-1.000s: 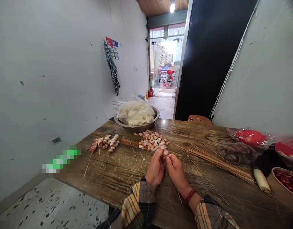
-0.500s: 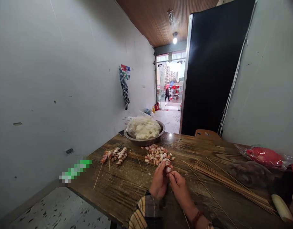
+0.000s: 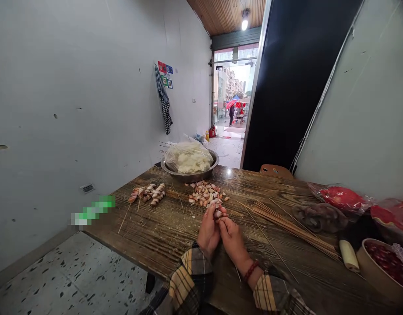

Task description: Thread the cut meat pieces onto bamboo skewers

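Left hand point(image 3: 208, 229) and right hand point(image 3: 230, 237) meet at bench point(image 3: 162, 236) edge, both pinching meat piece point(image 3: 217, 213) on skewer point(image 3: 237, 272) (tail exits at 5 o'clock); meat pile point(image 3: 205, 194) at 12 o'clock, within reach.

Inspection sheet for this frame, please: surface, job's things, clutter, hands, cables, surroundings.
Surface: dark wooden table, worn grain.
Job's things: meat piece on a thin skewer between both hands; pile of cut pieces just beyond; finished skewers to the left; bundle of bare sticks to the right.
Clutter: metal basin with a bagged white mass; red bags; bowl of red bits.
Hands: left hand and right hand closed on the skewered piece.
Cables: white cable on the right wall.
Surroundings: white walls, open doorway, hanging cloth.
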A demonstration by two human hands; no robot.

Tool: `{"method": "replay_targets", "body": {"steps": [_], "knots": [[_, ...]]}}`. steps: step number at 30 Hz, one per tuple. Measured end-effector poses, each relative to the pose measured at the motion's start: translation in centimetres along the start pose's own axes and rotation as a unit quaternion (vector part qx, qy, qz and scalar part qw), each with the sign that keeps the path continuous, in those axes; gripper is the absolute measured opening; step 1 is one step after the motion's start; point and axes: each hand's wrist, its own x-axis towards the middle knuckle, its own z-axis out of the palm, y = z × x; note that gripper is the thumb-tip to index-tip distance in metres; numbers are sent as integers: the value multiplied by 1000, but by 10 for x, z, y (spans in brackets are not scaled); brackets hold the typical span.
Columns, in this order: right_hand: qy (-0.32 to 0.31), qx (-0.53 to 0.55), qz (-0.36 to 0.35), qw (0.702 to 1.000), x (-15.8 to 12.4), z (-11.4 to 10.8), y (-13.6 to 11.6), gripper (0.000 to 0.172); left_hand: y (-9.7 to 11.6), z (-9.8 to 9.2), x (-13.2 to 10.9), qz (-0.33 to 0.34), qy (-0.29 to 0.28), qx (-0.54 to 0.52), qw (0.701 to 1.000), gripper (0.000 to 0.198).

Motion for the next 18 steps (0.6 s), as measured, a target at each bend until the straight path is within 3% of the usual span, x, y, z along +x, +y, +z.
{"method": "replay_targets", "body": {"steps": [10, 18], "knots": [[14, 8, -21, 1000, -2, 2, 2, 37, -10, 9, -6, 22, 43, 14, 999, 22], [-4, -8, 0, 1000, 1, -8, -1, 34, -6, 7, -2, -13, 45, 8, 999, 41]]}}
